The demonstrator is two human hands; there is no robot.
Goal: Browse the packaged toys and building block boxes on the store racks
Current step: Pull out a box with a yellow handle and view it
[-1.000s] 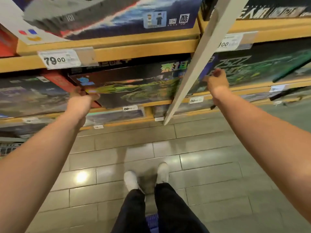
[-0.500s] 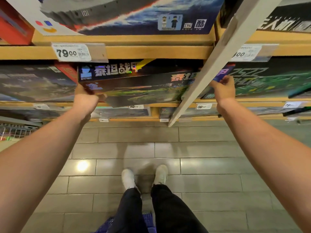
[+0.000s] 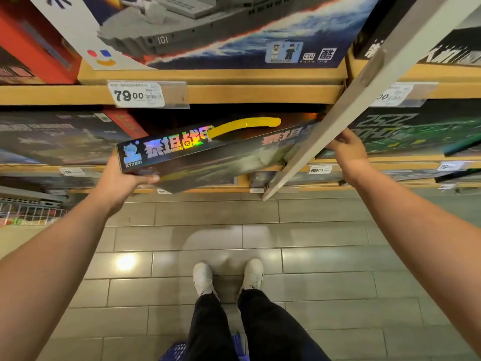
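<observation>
A long dark building block box (image 3: 208, 157) with holographic lettering and a yellow carry handle (image 3: 244, 125) sticks out of the middle shelf, tilted toward me. My left hand (image 3: 122, 181) grips its left end, thumb underneath the lower edge. My right hand (image 3: 346, 149) holds the right end, which is partly hidden behind a slanted white rack post (image 3: 338, 131). Above, a large box with a grey warship picture (image 3: 208, 29) stands on the upper wooden shelf (image 3: 234, 93).
More dark boxes (image 3: 52, 136) fill the shelf at left and a green-printed box (image 3: 416, 128) at right. A price tag reading 79.00 (image 3: 136, 95) hangs on the shelf edge. A wire basket (image 3: 28, 212) sits low at left. Grey floor tiles (image 3: 325, 256) lie below.
The box has come further out of the shelf and tipped toward me, showing its top face and yellow handle. Both hands moved with it, closer to me.
</observation>
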